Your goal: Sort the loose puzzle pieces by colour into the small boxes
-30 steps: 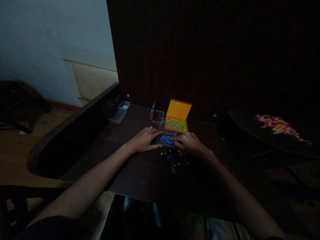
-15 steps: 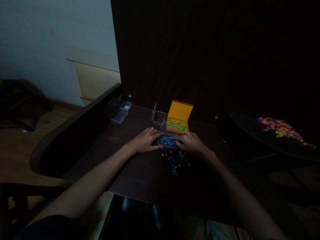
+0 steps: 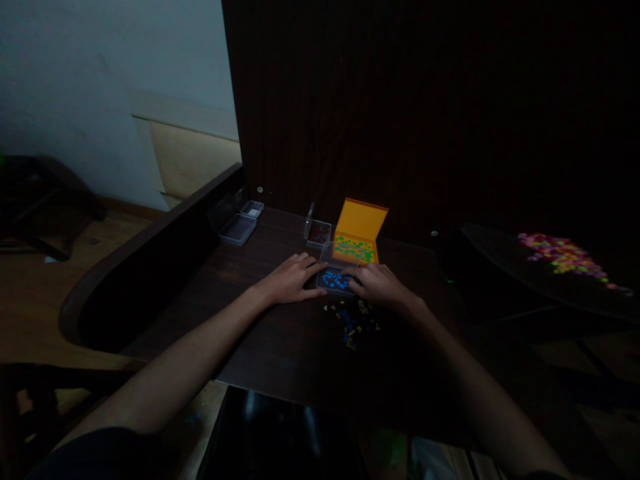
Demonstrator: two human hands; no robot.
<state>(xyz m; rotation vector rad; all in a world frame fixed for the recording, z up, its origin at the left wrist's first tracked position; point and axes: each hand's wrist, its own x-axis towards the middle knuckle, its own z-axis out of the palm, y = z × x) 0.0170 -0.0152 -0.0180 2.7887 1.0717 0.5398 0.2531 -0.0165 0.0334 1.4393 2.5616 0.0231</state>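
A shallow clear plastic box with its lid raised holds several small blue pieces. My left hand lies with spread fingers along the left side of this box, thumb and index finger at its edge. From the right, my right hand reaches over the box. Its index finger and thumb are apart above the blue pieces, and the other fingers are curled. I see nothing held in it. Loose yellow and dark blue pieces are scattered on the dark table in front of the box.
Behind stands an open orange box with green pieces in it. Left of that is a clear box with dark reddish contents. Further left are open clear boxes by the table's raised side. Colourful pieces lie on a dark surface at right.
My right index finger has shifted slightly over the blue pieces and looks more bent. My left hand stays at the box's edge.
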